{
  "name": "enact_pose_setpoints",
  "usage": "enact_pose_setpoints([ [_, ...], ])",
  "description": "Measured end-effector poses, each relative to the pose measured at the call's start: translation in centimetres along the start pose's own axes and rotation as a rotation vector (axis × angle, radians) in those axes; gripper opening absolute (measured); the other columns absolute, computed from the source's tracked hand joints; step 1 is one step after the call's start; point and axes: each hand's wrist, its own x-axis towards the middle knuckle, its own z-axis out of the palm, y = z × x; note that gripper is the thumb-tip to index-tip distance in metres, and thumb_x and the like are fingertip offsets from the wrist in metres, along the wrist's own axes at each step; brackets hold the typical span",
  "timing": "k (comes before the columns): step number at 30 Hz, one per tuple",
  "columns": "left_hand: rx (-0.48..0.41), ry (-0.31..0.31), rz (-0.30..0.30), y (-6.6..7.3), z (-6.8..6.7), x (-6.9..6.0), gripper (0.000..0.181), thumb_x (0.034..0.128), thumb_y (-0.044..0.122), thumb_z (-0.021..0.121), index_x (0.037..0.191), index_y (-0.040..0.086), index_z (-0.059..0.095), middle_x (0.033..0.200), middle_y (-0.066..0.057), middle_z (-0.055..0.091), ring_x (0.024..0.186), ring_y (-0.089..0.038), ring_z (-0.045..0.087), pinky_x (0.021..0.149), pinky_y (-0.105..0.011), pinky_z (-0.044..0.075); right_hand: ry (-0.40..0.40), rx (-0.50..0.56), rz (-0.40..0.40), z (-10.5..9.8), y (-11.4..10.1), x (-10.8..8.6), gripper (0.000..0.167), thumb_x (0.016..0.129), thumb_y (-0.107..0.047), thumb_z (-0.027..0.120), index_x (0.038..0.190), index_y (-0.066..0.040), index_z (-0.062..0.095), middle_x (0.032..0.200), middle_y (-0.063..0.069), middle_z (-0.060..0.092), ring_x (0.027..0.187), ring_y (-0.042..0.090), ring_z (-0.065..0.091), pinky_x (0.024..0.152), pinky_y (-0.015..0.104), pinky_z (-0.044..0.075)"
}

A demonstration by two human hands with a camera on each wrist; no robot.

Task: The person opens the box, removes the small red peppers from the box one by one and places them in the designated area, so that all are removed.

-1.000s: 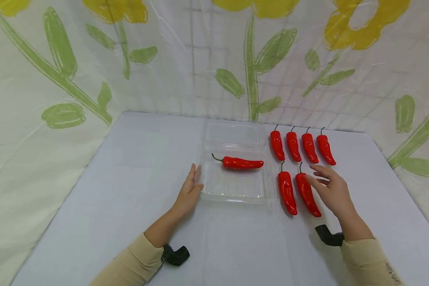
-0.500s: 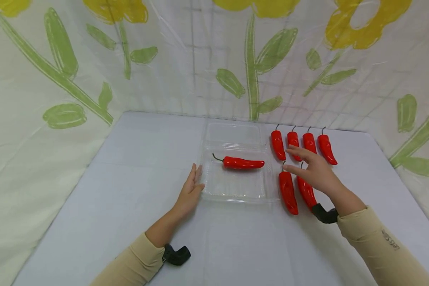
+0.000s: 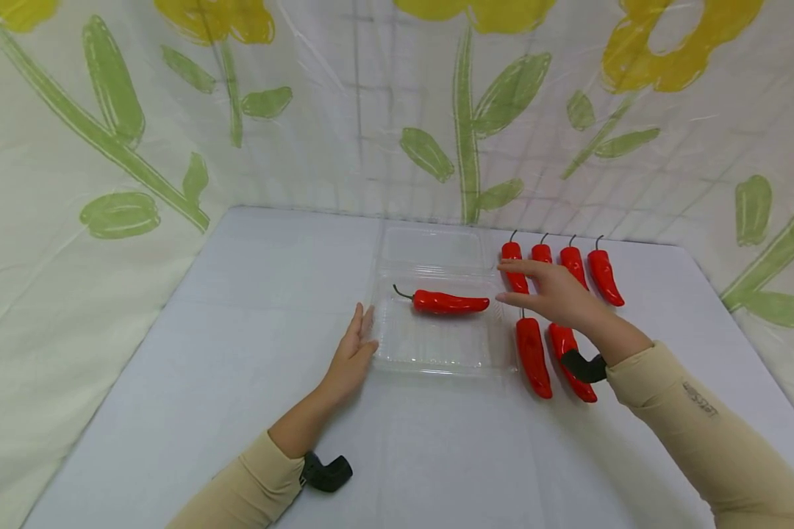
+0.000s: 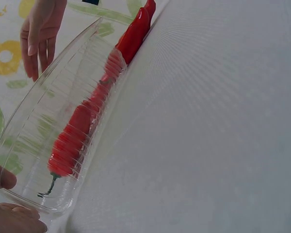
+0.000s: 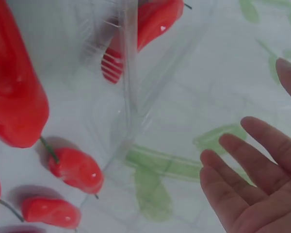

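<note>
A clear plastic clamshell container [image 3: 443, 353] lies opened out on the table, its lid [image 3: 433, 246] folded back. One red chili pepper [image 3: 450, 302] rests crosswise inside it. My left hand [image 3: 347, 364] touches the container's left side with its fingers straight; thumb and fingertips [image 4: 19, 216] show at the container's corner in the left wrist view. My right hand [image 3: 556, 294] hovers near the container's right edge, fingers extended and holding nothing. It partly covers the back row of peppers. In the right wrist view the right palm [image 5: 264, 194] faces the camera, fingers spread.
Several red peppers [image 3: 605, 278] stand in a back row right of the container. Two more, a nearer left pepper [image 3: 534, 360] and a nearer right pepper [image 3: 562, 342], lie in front of them. A flower-printed curtain [image 3: 291, 162] hangs behind the white table [image 3: 271, 323].
My right hand has moved left and away from me, from the front right pepper to the container's right edge. The left hand and the peppers have stayed in place.
</note>
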Motion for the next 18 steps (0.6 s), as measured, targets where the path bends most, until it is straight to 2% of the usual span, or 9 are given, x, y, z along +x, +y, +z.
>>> enact_pose_setpoints([
  [7,-0.007,0.008,-0.005,0.1,0.0,-0.1,0.07,0.0907,-0.003,0.034,0.148,0.0,-0.005,0.157,-0.014,0.01,0.145,-0.025,0.003,0.117,-0.045,0.007,-0.095,0.004,0.011,0.7,-0.9,2.0,0.06,0.081,-0.036,0.069,0.136,-0.017,0.05,0.134,0.014,0.052,0.118,0.034,0.047,0.087,0.047,0.051],
  [13,-0.005,0.004,0.001,0.0,0.1,-0.1,0.07,0.0901,-0.004,0.034,0.148,-0.001,-0.005,0.156,-0.015,0.011,0.145,-0.028,0.003,0.116,-0.047,0.007,-0.174,0.042,0.002,1.6,-1.6,3.3,0.057,0.082,-0.034,0.068,0.134,-0.016,0.051,0.136,0.014,0.051,0.126,0.034,0.046,0.094,0.049,0.048],
  [18,-0.009,0.002,0.006,0.0,0.1,-0.1,0.07,0.09,-0.005,0.034,0.148,-0.002,-0.005,0.156,-0.016,0.01,0.145,-0.028,0.003,0.116,-0.047,0.006,-0.221,0.027,-0.018,1.9,-2.3,4.2,0.054,0.083,-0.03,0.067,0.133,-0.015,0.053,0.134,0.015,0.054,0.124,0.033,0.049,0.092,0.046,0.049],
])
